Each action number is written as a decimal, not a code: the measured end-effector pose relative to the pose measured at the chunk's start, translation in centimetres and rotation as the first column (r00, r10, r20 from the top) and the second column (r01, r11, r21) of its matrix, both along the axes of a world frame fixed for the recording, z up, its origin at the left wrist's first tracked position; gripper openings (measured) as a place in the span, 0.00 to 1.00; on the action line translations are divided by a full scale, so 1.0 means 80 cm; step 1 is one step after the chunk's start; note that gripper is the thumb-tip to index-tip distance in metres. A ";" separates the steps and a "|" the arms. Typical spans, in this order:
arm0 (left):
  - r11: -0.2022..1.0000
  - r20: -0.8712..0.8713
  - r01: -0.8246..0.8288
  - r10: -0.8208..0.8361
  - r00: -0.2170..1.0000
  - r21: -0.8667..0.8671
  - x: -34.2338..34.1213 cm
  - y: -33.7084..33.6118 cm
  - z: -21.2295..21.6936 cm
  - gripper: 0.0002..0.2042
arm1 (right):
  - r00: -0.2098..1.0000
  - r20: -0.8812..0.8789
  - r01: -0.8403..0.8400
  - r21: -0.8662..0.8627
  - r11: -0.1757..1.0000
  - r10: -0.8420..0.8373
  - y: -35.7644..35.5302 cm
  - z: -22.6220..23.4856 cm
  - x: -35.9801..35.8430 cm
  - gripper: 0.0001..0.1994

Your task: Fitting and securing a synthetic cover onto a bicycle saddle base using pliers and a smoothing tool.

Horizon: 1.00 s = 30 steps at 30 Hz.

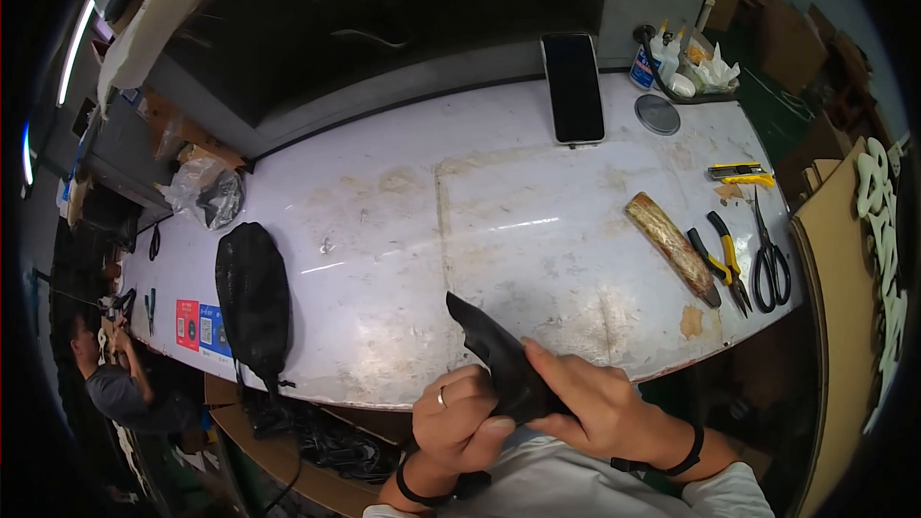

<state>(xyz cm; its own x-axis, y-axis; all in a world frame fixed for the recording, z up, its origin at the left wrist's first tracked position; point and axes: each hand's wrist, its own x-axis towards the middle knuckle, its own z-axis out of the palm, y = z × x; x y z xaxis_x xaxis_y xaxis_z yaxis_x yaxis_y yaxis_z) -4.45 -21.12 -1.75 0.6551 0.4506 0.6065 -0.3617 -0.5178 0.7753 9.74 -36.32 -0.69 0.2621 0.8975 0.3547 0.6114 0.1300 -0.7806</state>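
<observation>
A black, smooth, leather-like piece is held between my two hands at the near edge of the table, its narrow tip pointing up and to the left. My left hand has its fingers curled in, with the thumb pressed against the lower left side of the piece. On the other side, my right hand pinches it, the thumb underneath and the fingers along its right edge. The ends of some fingers are hidden behind the piece. Nearest to my right hand on the table lies a worn brown, bone-like bar.
Right of the bar lie yellow-and-black pliers, black scissors and a yellow utility knife. A phone stands at the back. At left are a black drawstring pouch, a plastic bag and another person.
</observation>
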 end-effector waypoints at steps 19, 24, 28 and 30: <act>0.993 0.060 -0.093 0.098 0.993 -0.077 0.022 -0.022 -0.056 0.11 | 0.977 -0.208 -0.072 -0.084 0.994 0.053 0.018 -0.010 0.008 0.40; 0.984 -0.112 -0.136 0.149 0.982 0.112 0.004 -0.013 -0.012 0.07 | 0.999 -0.048 0.019 -0.141 0.990 -0.026 0.017 -0.006 0.002 0.37; 0.969 -0.081 -0.232 0.239 0.968 0.081 0.002 -0.027 -0.018 0.08 | 0.998 0.041 0.050 -0.134 0.990 -0.045 0.013 -0.010 -0.003 0.36; 0.949 -0.146 -0.118 0.077 0.986 -0.292 -0.007 -0.026 -0.003 0.10 | 0.997 0.047 0.061 -0.124 0.990 -0.055 0.012 -0.012 -0.005 0.36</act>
